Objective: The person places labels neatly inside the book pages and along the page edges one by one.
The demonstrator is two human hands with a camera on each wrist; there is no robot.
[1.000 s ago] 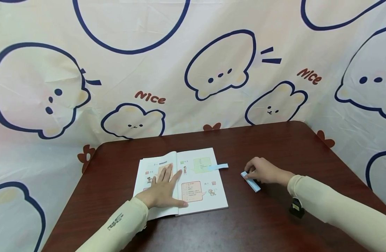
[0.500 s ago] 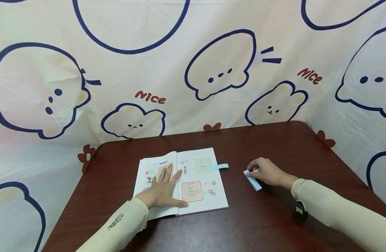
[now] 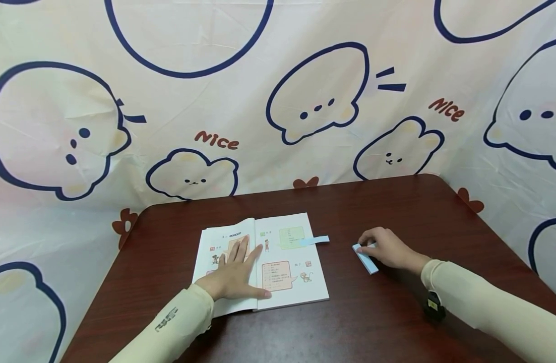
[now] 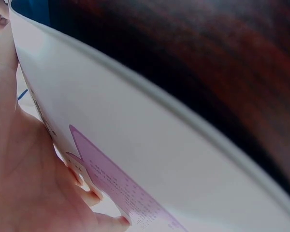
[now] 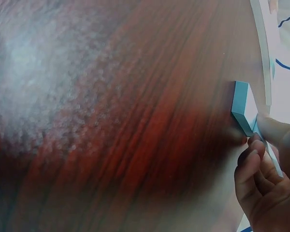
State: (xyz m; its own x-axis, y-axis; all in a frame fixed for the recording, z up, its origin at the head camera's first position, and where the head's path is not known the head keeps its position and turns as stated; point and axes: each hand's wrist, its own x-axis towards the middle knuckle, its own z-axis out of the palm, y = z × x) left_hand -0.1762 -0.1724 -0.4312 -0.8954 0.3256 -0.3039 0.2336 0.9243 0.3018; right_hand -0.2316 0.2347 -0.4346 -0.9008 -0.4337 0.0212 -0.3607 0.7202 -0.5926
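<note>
An open book [image 3: 293,262] with printed text and small cartoon figures lies on the table. My left hand [image 3: 234,277] rests spread on its left page, thumb across the fold onto the right page; the left wrist view shows the palm [image 4: 29,179] beside the curving page. To the right of the book lies a narrow pale blue sticky note pad [image 3: 367,264]. My right hand [image 3: 386,247] is at the pad's far end. Between its thumb and fingers it pinches a thin sticky note [image 5: 274,160], which sticks out away from the thicker pad [image 5: 240,104].
A pale blue sticky note [image 3: 320,239] lies on the right page and juts past its outer edge. The dark red-brown table [image 3: 395,201] has rounded far corners. Behind it hangs a cartoon-printed cloth [image 3: 259,101].
My right hand and the sticky note pad have shifted slightly right. A pale blue strip now shows beyond my right fingers, angled off the pad. The left hand and book have stayed put.
</note>
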